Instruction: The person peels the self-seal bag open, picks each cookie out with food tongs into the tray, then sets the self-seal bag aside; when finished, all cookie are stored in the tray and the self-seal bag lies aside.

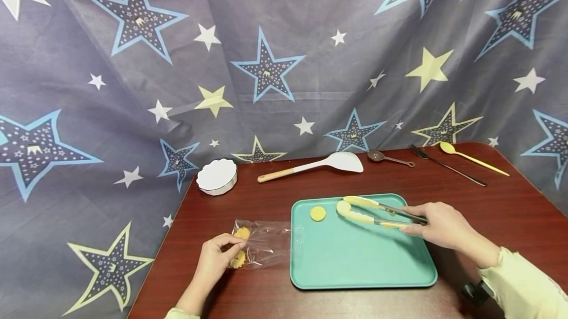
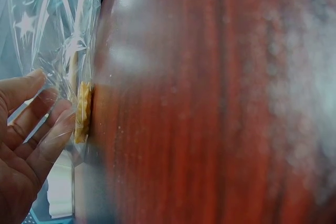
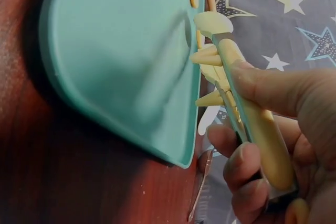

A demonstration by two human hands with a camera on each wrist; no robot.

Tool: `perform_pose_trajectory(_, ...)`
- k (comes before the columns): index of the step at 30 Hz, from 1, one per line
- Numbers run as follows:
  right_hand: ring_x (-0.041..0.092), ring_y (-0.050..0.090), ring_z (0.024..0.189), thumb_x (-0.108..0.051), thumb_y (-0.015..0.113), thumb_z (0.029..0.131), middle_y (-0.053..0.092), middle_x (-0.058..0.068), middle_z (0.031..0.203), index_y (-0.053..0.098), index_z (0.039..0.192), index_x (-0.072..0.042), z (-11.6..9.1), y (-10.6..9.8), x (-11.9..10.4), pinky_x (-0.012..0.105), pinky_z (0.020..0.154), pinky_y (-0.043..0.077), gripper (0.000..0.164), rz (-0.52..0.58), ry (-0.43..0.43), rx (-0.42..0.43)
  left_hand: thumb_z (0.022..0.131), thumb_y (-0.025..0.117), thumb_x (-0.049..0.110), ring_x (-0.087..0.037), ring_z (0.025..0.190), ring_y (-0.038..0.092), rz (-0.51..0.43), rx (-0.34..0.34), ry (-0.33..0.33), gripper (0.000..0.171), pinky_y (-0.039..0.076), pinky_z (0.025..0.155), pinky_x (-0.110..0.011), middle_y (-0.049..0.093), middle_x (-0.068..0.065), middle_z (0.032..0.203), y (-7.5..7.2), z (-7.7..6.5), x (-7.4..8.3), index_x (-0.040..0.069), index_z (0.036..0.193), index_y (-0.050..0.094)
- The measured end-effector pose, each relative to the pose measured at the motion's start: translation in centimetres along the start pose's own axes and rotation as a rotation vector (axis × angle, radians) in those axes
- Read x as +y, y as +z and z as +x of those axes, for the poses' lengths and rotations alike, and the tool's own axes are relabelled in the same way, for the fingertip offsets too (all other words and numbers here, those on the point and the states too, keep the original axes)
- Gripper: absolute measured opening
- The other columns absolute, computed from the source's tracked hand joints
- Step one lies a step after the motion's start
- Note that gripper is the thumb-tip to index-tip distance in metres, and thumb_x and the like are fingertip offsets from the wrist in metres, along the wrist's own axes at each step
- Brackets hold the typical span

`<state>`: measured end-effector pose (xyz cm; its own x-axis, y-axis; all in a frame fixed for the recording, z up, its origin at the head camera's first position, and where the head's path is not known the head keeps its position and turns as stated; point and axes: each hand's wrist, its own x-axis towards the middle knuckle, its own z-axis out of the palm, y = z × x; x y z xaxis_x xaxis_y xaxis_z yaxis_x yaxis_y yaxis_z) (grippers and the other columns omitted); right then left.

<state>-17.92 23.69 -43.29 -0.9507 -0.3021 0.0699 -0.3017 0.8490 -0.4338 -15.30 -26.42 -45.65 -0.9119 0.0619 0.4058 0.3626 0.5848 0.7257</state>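
Observation:
My left hand (image 1: 222, 254) pinches the clear plastic bag (image 1: 268, 244) on the table, thumb against fingers. Inside the bag are yellow cookies (image 1: 241, 233); in the left wrist view a scalloped cookie (image 2: 83, 113) lies beside the fingertips. My right hand (image 1: 441, 225) grips a pair of tongs (image 1: 359, 216) with pale yellow ends and metal arms. The tongs' arms stand apart above the teal tray (image 1: 355, 265). A round yellow cookie (image 1: 317, 213) lies on the tray, left of the tong tips. Behind the tongs another yellow piece (image 1: 392, 213) is mostly hidden.
A white fluted dish (image 1: 217, 177) stands at the back left. Along the back lie a white spatula (image 1: 343, 162), a brown measuring spoon (image 1: 376, 156), a dark long-handled utensil (image 1: 452, 167) and a yellow spoon (image 1: 448, 148). A star-patterned curtain (image 1: 284, 112) hangs behind the table.

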Motion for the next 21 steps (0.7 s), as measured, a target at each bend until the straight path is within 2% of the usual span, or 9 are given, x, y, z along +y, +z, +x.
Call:
perform_pose_trajectory(5,0.013,0.059,0.072,-0.048,0.077,0.078,0.072,0.012,0.097,0.071,0.118,-0.008,0.2,0.2,0.1,0.031,0.054,0.037,0.057,-0.024,-0.005,-0.004,0.075,0.078,-0.006,-0.019,0.068,0.062,0.000,-0.002,-0.015,0.009,0.048,0.061,-0.023,0.071,-0.008,0.077,-0.1,0.1,0.2,0.002,0.079,0.075)
perform_pose_trajectory(7,0.016,0.062,0.076,-0.049,0.078,0.077,0.072,0.015,0.101,0.071,0.119,-0.008,0.2,0.1,0.1,0.032,0.055,0.038,0.058,-0.030,-0.004,-0.013,0.075,0.078,-0.005,-0.020,0.069,0.063,0.000,-0.003,-0.017,0.009,0.049,0.062,-0.024,0.071,-0.008,0.078,-0.1,0.1,0.2,0.002,0.079,0.075)
perform_pose_trajectory(9,0.019,0.064,0.079,-0.051,0.077,0.077,0.071,0.015,0.102,0.070,0.120,-0.007,0.2,-0.1,0.1,0.032,0.056,0.039,0.061,-0.034,-0.010,-0.021,0.075,0.078,-0.005,-0.021,0.070,0.064,0.000,-0.005,-0.019,0.009,0.049,0.062,-0.023,0.071,-0.008,0.078,-0.1,0.1,0.2,0.002,0.079,0.076)
perform_pose_trajectory(12,0.014,0.058,0.071,-0.053,0.076,0.077,0.072,0.008,0.094,0.068,0.123,-0.007,0.1,-0.4,0.0,0.031,0.056,0.038,0.065,-0.020,-0.009,-0.033,0.075,0.078,-0.006,-0.021,0.071,0.064,-0.001,-0.006,-0.022,0.009,0.049,0.063,-0.023,0.071,-0.008,0.078,-0.2,0.1,0.1,0.002,0.080,0.076)
perform_pose_trajectory(15,0.010,0.048,0.062,-0.053,0.075,0.078,0.067,-0.001,0.076,0.066,0.125,-0.007,0.0,-0.8,-0.3,0.030,0.056,0.035,0.066,-0.006,-0.002,-0.033,0.076,0.078,-0.006,-0.021,0.071,0.064,-0.002,-0.007,-0.023,0.008,0.049,0.063,-0.022,0.071,-0.008,0.078,-0.1,0.2,0.1,0.001,0.080,0.075)
perform_pose_trajectory(16,0.009,0.047,0.063,-0.053,0.075,0.078,0.067,-0.003,0.076,0.067,0.125,-0.008,-0.1,-0.9,-0.4,0.029,0.057,0.035,0.066,-0.001,-0.003,-0.024,0.075,0.078,-0.006,-0.021,0.071,0.064,-0.001,-0.006,-0.023,0.008,0.049,0.063,-0.022,0.071,-0.008,0.078,-0.1,0.2,0.1,0.001,0.080,0.075)
perform_pose_trajectory(19,0.013,0.059,0.072,-0.053,0.075,0.078,0.072,0.003,0.086,0.068,0.123,-0.008,-0.2,-1.2,-1.0,0.032,0.061,0.042,0.064,0.006,-0.036,0.014,0.075,0.078,-0.006,-0.020,0.071,0.064,0.003,-0.003,-0.022,0.009,0.049,0.064,-0.022,0.071,-0.008,0.078,-0.1,0.2,0.1,0.001,0.079,0.075)
perform_pose_trajectory(21,0.019,0.065,0.085,-0.054,0.075,0.078,0.073,0.006,0.101,0.070,0.120,-0.009,-0.3,-1.2,-1.6,0.037,0.067,0.048,0.061,0.010,-0.074,0.041,0.075,0.078,-0.006,-0.019,0.071,0.064,0.005,-0.001,-0.024,0.009,0.049,0.064,-0.022,0.071,-0.008,0.078,0.0,0.2,0.1,0.001,0.079,0.075)
